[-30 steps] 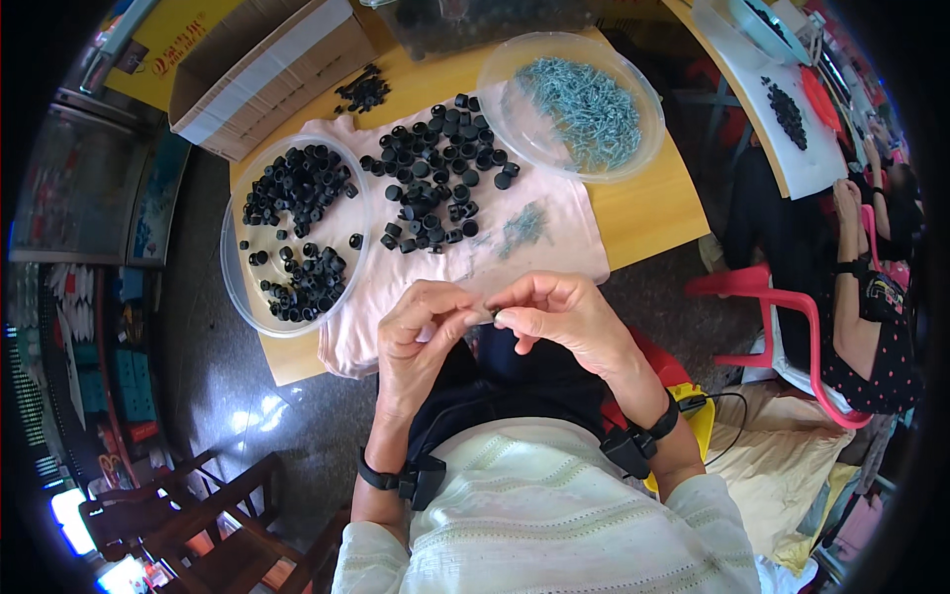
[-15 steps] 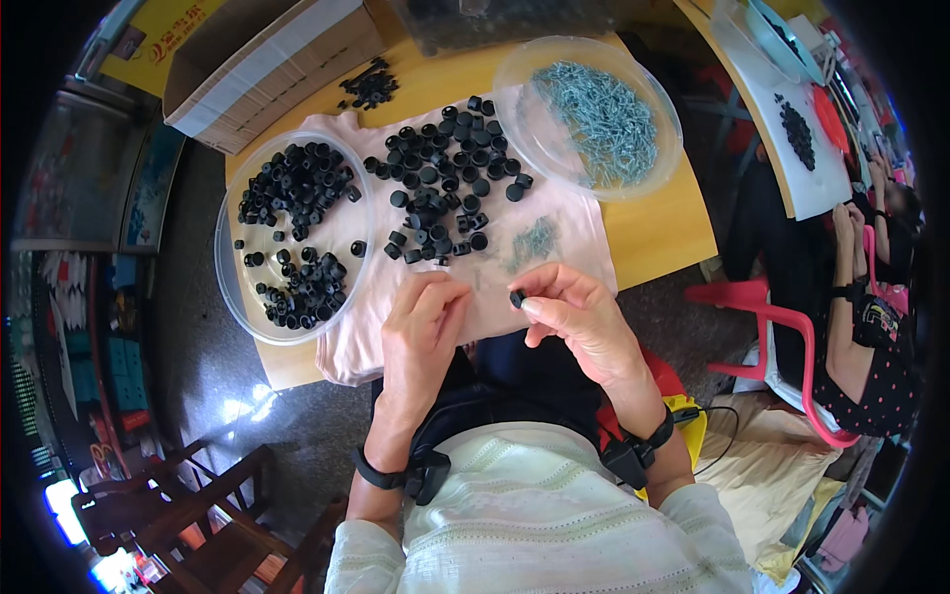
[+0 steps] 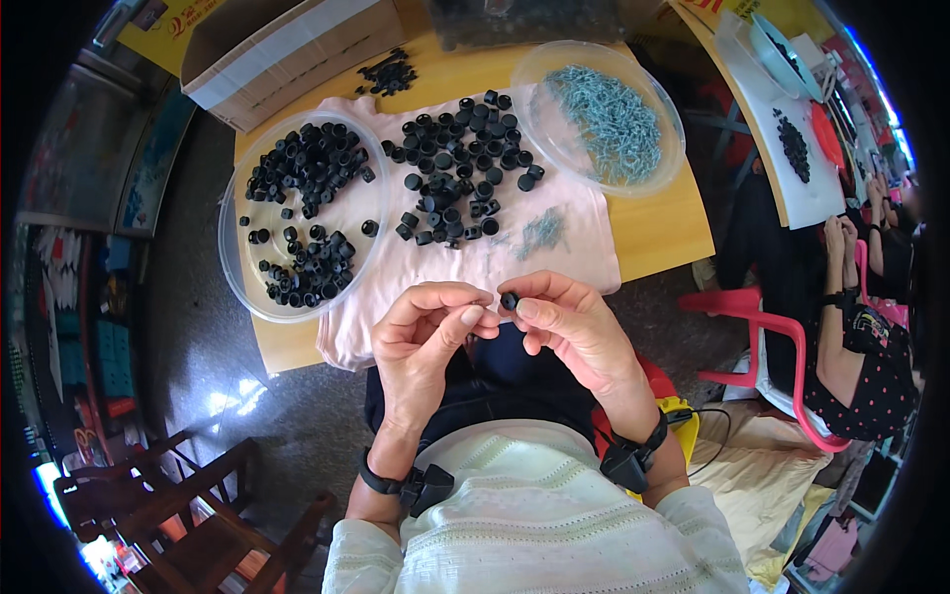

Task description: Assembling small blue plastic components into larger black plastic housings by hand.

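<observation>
Above my lap, at the table's near edge, both hands are held close together. My right hand (image 3: 566,322) pinches a small round black plastic cap (image 3: 509,300) between thumb and forefinger, its hollow showing. Beside it, the thumb and fingertips of my left hand (image 3: 421,332) are pressed together on a thin screw, mostly hidden by the fingers. On the pink cloth (image 3: 584,252) beyond lie a small pile of silvery screws (image 3: 542,231) and many loose black caps (image 3: 460,178).
A clear round tub (image 3: 234,267) with black parts stands at left. Another clear tub (image 3: 534,74) at far right holds many screws. A cardboard box (image 3: 287,64) and small black pieces (image 3: 388,73) are at the back. A red chair (image 3: 732,302) and a person are at right.
My left hand has lifted off the cloth and turned toward the right hand, bringing its fingertips beside the cap. The right hand stays nearly in place, still holding the cap.
</observation>
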Demonstrator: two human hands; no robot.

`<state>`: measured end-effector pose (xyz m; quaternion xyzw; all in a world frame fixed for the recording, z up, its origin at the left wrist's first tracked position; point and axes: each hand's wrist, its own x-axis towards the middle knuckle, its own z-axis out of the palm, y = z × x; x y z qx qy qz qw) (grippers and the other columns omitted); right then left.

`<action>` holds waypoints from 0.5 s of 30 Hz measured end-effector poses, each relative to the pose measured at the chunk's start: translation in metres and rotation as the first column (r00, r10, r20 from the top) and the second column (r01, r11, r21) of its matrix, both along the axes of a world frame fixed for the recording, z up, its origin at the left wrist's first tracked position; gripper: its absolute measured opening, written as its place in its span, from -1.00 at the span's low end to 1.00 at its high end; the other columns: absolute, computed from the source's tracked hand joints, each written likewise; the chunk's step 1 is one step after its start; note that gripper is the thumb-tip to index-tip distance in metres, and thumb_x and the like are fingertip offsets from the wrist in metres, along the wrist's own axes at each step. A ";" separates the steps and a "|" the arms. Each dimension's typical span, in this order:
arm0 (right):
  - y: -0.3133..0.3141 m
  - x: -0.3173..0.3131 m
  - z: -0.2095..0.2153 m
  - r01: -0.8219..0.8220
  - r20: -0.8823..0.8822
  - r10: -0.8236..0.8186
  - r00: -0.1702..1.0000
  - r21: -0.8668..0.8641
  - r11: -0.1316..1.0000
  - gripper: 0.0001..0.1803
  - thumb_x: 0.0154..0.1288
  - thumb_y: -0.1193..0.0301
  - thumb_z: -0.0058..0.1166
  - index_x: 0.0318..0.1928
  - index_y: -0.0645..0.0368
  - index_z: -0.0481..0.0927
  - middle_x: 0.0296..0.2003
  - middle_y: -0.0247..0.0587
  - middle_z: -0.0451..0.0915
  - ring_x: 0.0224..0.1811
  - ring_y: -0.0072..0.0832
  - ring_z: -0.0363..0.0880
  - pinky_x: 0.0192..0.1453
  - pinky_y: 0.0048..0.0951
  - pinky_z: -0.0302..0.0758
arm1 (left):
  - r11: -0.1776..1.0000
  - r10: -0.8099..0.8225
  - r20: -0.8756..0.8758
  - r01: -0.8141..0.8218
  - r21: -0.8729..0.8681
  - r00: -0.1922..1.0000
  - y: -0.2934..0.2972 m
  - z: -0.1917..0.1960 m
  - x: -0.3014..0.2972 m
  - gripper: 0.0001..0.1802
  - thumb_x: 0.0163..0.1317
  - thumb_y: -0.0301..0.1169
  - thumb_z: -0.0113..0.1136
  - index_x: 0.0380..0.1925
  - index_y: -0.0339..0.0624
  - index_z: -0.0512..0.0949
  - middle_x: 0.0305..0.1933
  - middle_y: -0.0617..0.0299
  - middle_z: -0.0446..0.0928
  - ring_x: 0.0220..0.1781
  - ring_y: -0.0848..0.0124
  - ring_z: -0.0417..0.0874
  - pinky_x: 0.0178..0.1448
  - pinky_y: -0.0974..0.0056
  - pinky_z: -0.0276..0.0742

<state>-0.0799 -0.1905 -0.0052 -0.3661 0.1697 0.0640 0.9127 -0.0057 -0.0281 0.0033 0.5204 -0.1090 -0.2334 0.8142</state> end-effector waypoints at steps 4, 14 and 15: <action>0.006 -0.003 0.002 0.004 0.002 -0.004 1.000 0.019 1.000 -0.70 0.29 0.44 0.16 0.01 0.24 0.57 -0.20 -0.29 0.63 -0.22 -0.68 0.59 -0.32 -0.67 0.57 | 0.998 0.016 0.000 -0.015 -0.065 1.000 0.004 -0.008 -0.003 -0.89 0.19 -0.62 0.23 -0.27 -0.36 0.58 -0.21 0.16 0.55 -0.30 0.48 0.61 -0.18 0.43 0.58; 0.012 -0.007 0.000 0.030 0.044 -0.030 0.999 -0.008 1.000 -0.71 0.31 0.43 0.14 0.02 0.24 0.57 -0.22 -0.31 0.63 -0.23 -0.68 0.58 -0.32 -0.68 0.56 | 0.998 0.012 0.111 -0.019 0.060 0.994 0.010 -0.006 -0.008 -0.87 0.15 -0.64 0.26 -0.27 -0.37 0.60 -0.19 0.19 0.54 -0.27 0.51 0.58 -0.17 0.44 0.55; 0.012 -0.008 0.001 0.041 0.050 -0.039 0.998 -0.030 0.999 -0.72 0.31 0.43 0.14 0.01 0.24 0.57 -0.22 -0.31 0.63 -0.23 -0.68 0.58 -0.31 -0.68 0.56 | 0.990 0.030 0.200 -0.057 0.128 0.979 0.010 -0.005 -0.009 -0.87 0.13 -0.66 0.26 -0.29 -0.36 0.60 -0.21 0.17 0.54 -0.29 0.49 0.58 -0.18 0.43 0.53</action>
